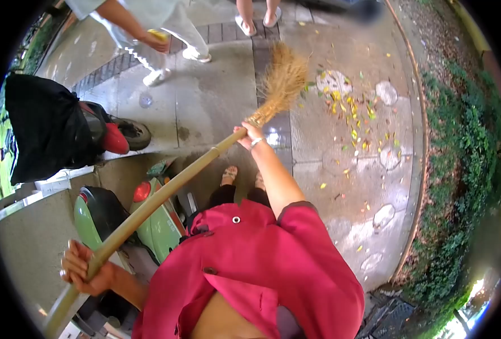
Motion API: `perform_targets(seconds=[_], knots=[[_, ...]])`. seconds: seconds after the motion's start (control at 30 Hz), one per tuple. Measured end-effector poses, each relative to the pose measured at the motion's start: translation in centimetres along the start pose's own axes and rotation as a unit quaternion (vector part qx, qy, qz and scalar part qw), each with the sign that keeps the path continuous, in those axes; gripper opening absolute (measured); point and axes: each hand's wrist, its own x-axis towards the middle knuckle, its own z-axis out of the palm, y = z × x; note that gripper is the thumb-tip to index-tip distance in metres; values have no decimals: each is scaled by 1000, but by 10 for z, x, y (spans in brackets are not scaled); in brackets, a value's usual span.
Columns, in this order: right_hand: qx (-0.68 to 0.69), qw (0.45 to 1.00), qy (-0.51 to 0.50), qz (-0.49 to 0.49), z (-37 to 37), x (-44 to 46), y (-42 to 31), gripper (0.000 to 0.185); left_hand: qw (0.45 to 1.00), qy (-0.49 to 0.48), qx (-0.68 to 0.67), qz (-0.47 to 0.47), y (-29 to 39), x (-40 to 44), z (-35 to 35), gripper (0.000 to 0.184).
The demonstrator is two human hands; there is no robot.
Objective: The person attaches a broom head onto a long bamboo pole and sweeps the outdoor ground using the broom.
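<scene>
A long-handled straw broom (174, 185) runs diagonally from the lower left up to the top middle, its bristles raised and pointing away from me. My left hand (86, 268) is wrapped round the lower part of the pole. Near the bristles, my right hand (250, 137) grips the other end of the handle, with a bracelet on the wrist. Scattered yellow and green leaves (349, 110) lie on the wet pavement to the right of the bristles.
Two people (185, 28) (256, 14) stand or walk at the top; one holds something yellow. A black-covered scooter (47, 127) is at left, a green scooter (157, 226) beside my legs. A curb (423, 141) and green bushes (465, 147) border the right.
</scene>
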Motion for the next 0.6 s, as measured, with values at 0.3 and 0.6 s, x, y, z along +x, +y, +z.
perform_targets(seconds=[0.3, 0.6], knots=[[102, 967, 215, -89, -267, -143, -49, 16, 947, -116, -121, -275, -112, -51, 122, 6], [54, 900, 364, -233, -473, -242, -67, 12, 831, -229, -154, -483, -163, -110, 164, 14]])
